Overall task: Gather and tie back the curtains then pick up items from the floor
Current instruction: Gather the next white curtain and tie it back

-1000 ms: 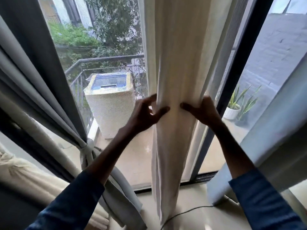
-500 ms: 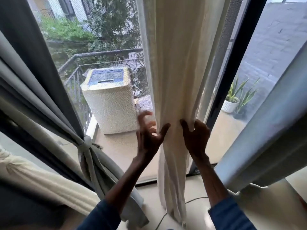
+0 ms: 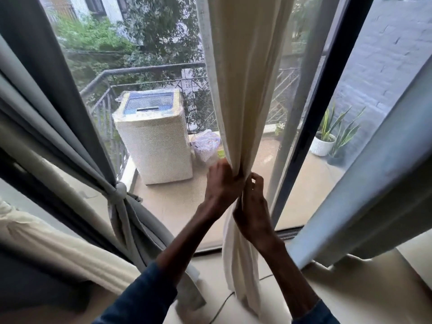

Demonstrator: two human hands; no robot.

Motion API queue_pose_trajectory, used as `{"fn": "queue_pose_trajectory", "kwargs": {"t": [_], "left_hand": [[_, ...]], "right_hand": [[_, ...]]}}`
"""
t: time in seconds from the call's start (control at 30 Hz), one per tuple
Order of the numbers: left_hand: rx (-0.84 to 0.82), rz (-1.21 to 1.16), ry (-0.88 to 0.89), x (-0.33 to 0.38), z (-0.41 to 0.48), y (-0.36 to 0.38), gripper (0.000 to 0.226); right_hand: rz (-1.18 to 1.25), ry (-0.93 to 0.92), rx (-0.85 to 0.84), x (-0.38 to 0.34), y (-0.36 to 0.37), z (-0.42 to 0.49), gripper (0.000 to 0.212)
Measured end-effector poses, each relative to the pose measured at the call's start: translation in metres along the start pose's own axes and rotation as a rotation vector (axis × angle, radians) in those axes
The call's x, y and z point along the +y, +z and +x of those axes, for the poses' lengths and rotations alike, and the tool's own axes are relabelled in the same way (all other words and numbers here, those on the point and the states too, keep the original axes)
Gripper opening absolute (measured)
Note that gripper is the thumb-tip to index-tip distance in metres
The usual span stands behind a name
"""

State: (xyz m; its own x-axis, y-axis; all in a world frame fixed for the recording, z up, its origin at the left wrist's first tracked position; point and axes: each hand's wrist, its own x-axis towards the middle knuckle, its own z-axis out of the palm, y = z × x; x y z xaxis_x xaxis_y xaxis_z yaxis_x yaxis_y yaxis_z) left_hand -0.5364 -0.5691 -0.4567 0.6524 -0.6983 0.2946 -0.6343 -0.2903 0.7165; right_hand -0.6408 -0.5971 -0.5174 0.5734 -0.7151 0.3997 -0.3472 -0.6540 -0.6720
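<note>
Two hands: left hand (image 3: 221,183) and right hand (image 3: 251,206) are closing around the cream curtain (image 3: 243,90), fingers curling tight and bunching the cloth at the glass door's middle.
Floor: pale floor (image 3: 210,272) is carrying a thin cable (image 3: 222,305) by the curtain's hem.
Left edge: grey curtain (image 3: 70,136) is hanging already knotted.
Balcony: covered washing machine (image 3: 154,136) is standing by the railing (image 3: 140,69).
Pot: white pot (image 3: 323,146) is holding a spiky plant.

Single head view looks forward and down, close on the cream curtain (image 3: 243,94) at the window (image 3: 149,66)
</note>
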Motion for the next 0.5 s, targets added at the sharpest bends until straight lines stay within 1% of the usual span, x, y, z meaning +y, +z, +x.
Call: {"fn": "queue_pose_trajectory", "kwargs": {"t": [0.03, 0.1, 0.17, 0.2, 0.27, 0.3, 0.33, 0.37, 0.4, 0.43, 0.47, 0.5], "left_hand": [[-0.027, 0.017, 0.020, 0.002, -0.001, -0.001, 0.036], [-0.097, -0.011, 0.072, 0.003, -0.006, -0.004, 0.036], [-0.160, -0.038, 0.115, 0.002, -0.011, -0.009, 0.038], [-0.183, -0.019, 0.128, 0.002, -0.014, -0.010, 0.043], [-0.159, 0.063, 0.117, 0.000, -0.015, -0.008, 0.057], [-0.117, 0.106, 0.091, 0.000, -0.013, -0.007, 0.060], [-0.062, 0.129, 0.055, -0.001, -0.011, -0.005, 0.058], [-0.016, 0.136, 0.007, -0.003, -0.008, -0.003, 0.054], [0.009, 0.139, -0.022, -0.005, -0.006, -0.002, 0.051], [0.014, 0.142, -0.034, -0.008, -0.004, -0.001, 0.050], [0.010, 0.144, -0.036, -0.012, -0.002, 0.001, 0.049], [0.006, 0.142, -0.034, -0.014, -0.002, 0.001, 0.048]], "right_hand": [[-0.004, -0.001, -0.012, 0.001, 0.002, -0.003, 0.069], [-0.050, -0.039, 0.020, 0.006, 0.007, -0.010, 0.073], [-0.091, -0.070, 0.012, 0.009, 0.015, -0.020, 0.069], [-0.095, -0.038, -0.023, 0.009, 0.018, -0.023, 0.062], [-0.170, 0.009, -0.114, 0.008, 0.024, -0.029, 0.053], [-0.218, -0.022, -0.137, 0.006, 0.026, -0.030, 0.057], [-0.232, -0.062, -0.144, 0.004, 0.025, -0.031, 0.068], [-0.176, -0.080, -0.143, 0.002, 0.024, -0.028, 0.079], [-0.071, -0.061, -0.137, -0.003, 0.020, -0.024, 0.087], [0.063, -0.011, -0.144, -0.008, 0.015, -0.021, 0.089], [0.189, 0.036, -0.133, -0.010, 0.010, -0.018, 0.084], [0.293, 0.059, -0.070, -0.007, 0.008, -0.016, 0.070]]}}
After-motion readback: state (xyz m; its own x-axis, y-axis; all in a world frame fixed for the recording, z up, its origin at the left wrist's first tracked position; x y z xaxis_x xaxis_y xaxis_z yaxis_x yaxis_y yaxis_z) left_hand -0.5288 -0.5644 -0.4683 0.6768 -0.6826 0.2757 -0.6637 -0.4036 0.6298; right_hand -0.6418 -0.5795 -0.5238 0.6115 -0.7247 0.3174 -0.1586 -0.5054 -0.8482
